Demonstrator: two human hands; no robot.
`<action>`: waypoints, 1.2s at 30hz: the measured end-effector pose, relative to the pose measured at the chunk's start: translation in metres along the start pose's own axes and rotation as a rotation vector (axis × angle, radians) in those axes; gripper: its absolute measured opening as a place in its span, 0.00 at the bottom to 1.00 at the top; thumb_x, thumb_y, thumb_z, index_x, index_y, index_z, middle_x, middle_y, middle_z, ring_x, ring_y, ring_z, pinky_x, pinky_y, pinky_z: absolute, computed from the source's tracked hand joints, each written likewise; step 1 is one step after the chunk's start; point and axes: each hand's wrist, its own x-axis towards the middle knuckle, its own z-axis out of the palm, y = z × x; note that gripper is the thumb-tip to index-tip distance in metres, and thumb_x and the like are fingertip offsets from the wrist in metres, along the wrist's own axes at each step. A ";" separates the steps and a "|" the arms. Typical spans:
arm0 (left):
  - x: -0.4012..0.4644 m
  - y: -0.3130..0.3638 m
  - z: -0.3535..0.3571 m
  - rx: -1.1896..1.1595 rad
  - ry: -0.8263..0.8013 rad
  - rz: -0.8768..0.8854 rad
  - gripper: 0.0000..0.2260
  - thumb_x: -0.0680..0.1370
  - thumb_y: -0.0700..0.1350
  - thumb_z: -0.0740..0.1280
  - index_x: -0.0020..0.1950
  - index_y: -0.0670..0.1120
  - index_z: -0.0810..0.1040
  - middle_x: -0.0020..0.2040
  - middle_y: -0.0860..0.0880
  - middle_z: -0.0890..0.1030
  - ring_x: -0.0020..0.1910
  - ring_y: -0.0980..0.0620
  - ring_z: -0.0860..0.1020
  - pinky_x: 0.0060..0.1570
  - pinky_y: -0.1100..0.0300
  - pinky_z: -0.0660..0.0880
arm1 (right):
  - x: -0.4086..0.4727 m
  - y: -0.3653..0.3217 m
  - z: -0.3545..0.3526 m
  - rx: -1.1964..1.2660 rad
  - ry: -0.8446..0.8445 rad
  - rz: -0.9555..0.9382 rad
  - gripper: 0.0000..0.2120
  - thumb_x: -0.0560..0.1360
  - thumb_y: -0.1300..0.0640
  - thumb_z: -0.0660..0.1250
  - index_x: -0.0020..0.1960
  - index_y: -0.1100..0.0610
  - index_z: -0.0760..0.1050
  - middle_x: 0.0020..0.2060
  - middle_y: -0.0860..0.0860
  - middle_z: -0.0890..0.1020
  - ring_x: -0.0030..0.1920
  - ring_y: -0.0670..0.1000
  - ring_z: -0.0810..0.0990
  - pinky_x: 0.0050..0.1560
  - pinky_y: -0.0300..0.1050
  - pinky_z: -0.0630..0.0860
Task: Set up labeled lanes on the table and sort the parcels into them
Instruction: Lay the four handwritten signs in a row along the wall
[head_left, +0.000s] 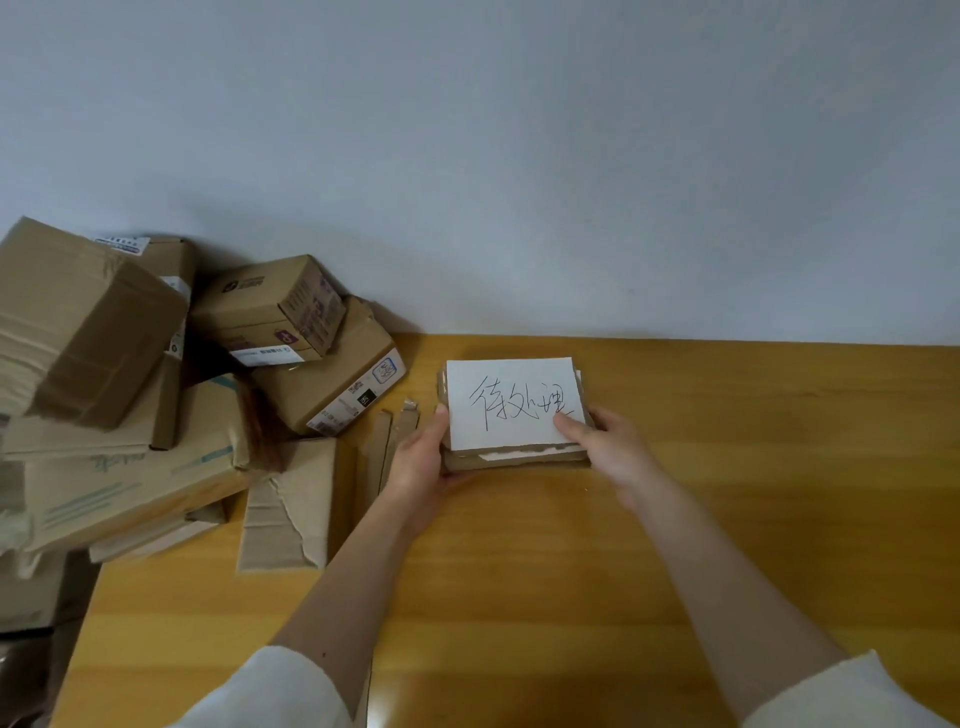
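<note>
A small stack of torn cardboard label cards (511, 400) sits near the back of the wooden table (727, 467). Its top card is white with handwritten black characters. My left hand (423, 457) grips the stack's left edge and underside. My right hand (605, 441) holds the right edge, thumb pressed on the white face. A heap of brown cardboard parcels (291, 332) lies at the table's left end against the wall.
Narrow cardboard strips (397, 431) and a torn flattened piece of cardboard (291, 504) lie between the parcels and my left hand. A grey wall (519, 156) runs along the table's far edge. More boxes (31, 597) sit lower down past the left edge.
</note>
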 end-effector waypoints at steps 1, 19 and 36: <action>-0.004 -0.005 -0.003 0.000 -0.016 0.001 0.13 0.82 0.52 0.59 0.58 0.49 0.79 0.54 0.47 0.84 0.55 0.46 0.82 0.54 0.49 0.80 | -0.002 0.004 0.001 -0.010 0.076 -0.026 0.16 0.74 0.56 0.73 0.61 0.53 0.76 0.54 0.48 0.81 0.48 0.45 0.80 0.45 0.36 0.74; -0.036 -0.051 -0.043 0.167 0.167 -0.014 0.15 0.82 0.46 0.62 0.67 0.44 0.74 0.55 0.47 0.82 0.50 0.52 0.80 0.48 0.54 0.80 | 0.003 0.007 0.007 0.304 0.232 0.118 0.18 0.77 0.58 0.70 0.64 0.60 0.73 0.47 0.53 0.82 0.37 0.48 0.81 0.28 0.34 0.79; -0.025 -0.049 -0.053 0.315 0.073 -0.010 0.08 0.82 0.48 0.60 0.59 0.49 0.76 0.54 0.50 0.82 0.51 0.53 0.80 0.41 0.65 0.76 | 0.051 0.014 0.058 -0.950 0.051 -0.471 0.19 0.83 0.49 0.55 0.73 0.50 0.70 0.76 0.51 0.64 0.77 0.56 0.57 0.75 0.50 0.54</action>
